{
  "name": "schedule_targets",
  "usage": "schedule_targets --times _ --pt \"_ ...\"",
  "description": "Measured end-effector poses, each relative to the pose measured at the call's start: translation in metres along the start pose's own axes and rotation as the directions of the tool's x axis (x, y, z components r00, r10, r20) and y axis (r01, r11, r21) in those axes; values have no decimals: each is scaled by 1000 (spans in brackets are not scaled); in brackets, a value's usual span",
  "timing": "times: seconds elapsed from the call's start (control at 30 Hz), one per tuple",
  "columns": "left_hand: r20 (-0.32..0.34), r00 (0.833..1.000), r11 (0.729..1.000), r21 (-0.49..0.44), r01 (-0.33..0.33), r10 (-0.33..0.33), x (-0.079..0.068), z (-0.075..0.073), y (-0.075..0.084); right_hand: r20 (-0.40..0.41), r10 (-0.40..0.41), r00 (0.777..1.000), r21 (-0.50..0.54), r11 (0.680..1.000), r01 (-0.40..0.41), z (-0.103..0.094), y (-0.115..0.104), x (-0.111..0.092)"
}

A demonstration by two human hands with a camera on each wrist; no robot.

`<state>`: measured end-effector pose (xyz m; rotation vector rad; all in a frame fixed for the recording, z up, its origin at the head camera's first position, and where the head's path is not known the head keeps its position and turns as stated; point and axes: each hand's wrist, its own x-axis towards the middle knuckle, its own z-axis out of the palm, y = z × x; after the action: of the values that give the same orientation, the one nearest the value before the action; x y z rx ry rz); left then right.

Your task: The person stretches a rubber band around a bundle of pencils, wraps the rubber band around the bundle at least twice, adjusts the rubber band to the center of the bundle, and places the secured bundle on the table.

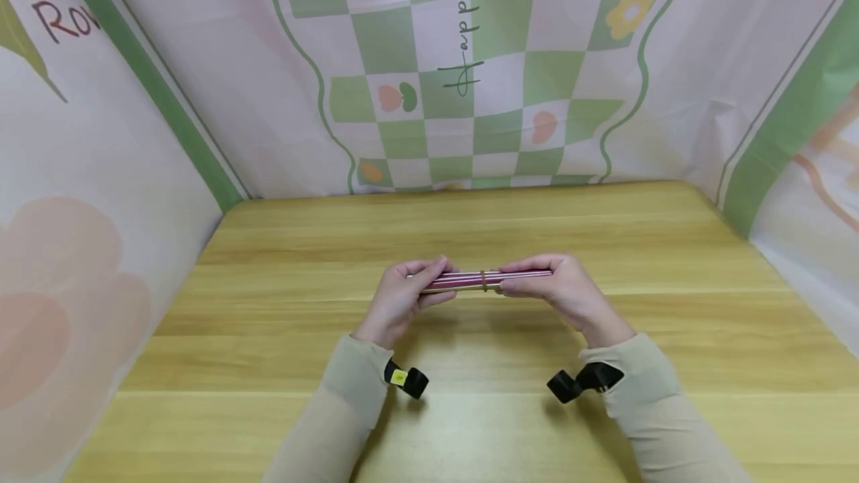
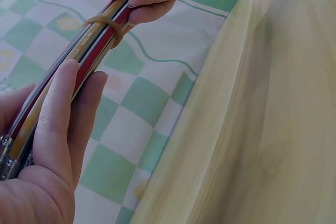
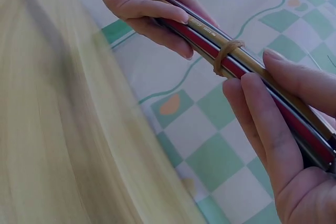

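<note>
A bundle of slim pencils [image 1: 464, 279], red, yellow and dark-striped, is held level above the table in the head view. A brown rubber band [image 1: 483, 281] wraps its middle. My left hand [image 1: 397, 298] grips the left end, thumb on the near side. The right end is pinched by my right hand [image 1: 565, 293], thumb and fingers on opposite sides. In the left wrist view, shiny metallic tips [image 2: 10, 156] show at the bundle's left end. In the right wrist view, the rubber band [image 3: 227, 57] lies between both hands, close to the right fingertips.
The wooden table [image 1: 268, 364] spreads beneath both hands. Behind it hangs a green-and-white checked cloth [image 1: 450, 136], with printed cloth walls on both sides. Each wrist bears a black camera mount [image 1: 416, 382] over a beige sleeve [image 1: 335, 401].
</note>
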<state>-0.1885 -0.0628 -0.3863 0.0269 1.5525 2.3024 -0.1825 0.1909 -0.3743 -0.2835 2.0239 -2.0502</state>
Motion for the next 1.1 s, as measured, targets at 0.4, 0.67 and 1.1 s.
schedule_targets --times 0.4,0.67,1.1 --pt "51 997 995 88 48 -52 3 -16 5 41 16 999 153 988 -22 -11 0 2" --pt "40 999 996 83 7 -10 2 -20 12 65 -50 997 228 973 33 -21 0 3" --pt "-73 997 990 137 -16 27 6 -31 9 -5 34 999 198 980 -33 -29 7 3"
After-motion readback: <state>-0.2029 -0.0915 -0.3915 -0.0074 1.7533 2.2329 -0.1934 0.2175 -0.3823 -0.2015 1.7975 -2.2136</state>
